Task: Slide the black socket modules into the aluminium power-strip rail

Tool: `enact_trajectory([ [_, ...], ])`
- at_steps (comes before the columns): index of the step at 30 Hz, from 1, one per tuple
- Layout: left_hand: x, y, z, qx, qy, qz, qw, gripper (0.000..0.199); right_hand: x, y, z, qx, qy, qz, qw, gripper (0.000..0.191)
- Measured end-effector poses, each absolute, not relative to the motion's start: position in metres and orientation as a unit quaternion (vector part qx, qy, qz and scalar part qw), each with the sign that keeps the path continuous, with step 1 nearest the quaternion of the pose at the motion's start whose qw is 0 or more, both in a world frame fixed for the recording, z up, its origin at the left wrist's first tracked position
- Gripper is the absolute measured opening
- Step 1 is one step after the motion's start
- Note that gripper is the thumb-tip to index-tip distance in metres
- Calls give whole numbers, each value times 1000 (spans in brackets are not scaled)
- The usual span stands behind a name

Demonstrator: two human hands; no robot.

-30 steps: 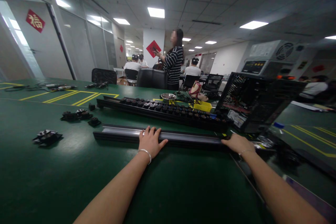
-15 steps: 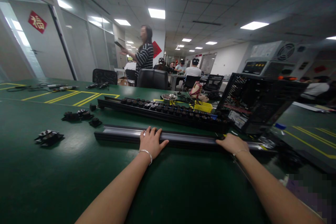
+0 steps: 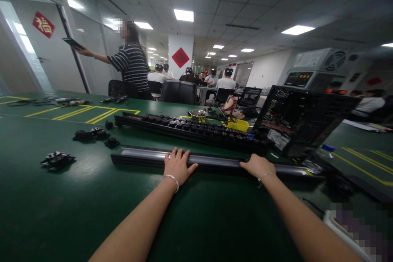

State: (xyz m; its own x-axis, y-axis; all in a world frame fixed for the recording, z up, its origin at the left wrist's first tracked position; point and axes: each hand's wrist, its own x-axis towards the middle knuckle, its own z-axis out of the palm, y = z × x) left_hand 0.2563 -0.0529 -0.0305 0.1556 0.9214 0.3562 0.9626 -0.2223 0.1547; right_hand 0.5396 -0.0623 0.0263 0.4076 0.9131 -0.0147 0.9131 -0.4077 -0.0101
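A long black rail with a shiny inner channel [image 3: 141,156] lies across the green table [image 3: 92,196]. My left hand [image 3: 178,166] rests on its middle, fingers spread over the channel, nothing held. Further right, my right hand [image 3: 258,166] is closed at the rail's near side, thumb and fingers together; what it may grip there is hidden. Behind the rail lies a second long black tray [image 3: 184,129] filled with small black parts. Several loose black parts [image 3: 58,160] sit on the table to the left.
An open black computer case [image 3: 294,118] stands at the right with power supplies [image 3: 322,63] on top. A yellow bin [image 3: 238,125] and a metal bowl [image 3: 198,113] are behind the tray. Cables [image 3: 67,101] lie at the far left. A person [image 3: 135,63] stands beyond the table.
My right hand has slid left along the rail, towards my left hand, which has stayed in place. The standing person has moved left with an arm stretched out.
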Motion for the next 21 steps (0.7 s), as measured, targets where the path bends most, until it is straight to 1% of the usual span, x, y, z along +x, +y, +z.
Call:
enact_trajectory([
  [21,254,-48,-38,-763,-606,-214,69,61,493,-63,21,-832,-550,37,56,51],
])
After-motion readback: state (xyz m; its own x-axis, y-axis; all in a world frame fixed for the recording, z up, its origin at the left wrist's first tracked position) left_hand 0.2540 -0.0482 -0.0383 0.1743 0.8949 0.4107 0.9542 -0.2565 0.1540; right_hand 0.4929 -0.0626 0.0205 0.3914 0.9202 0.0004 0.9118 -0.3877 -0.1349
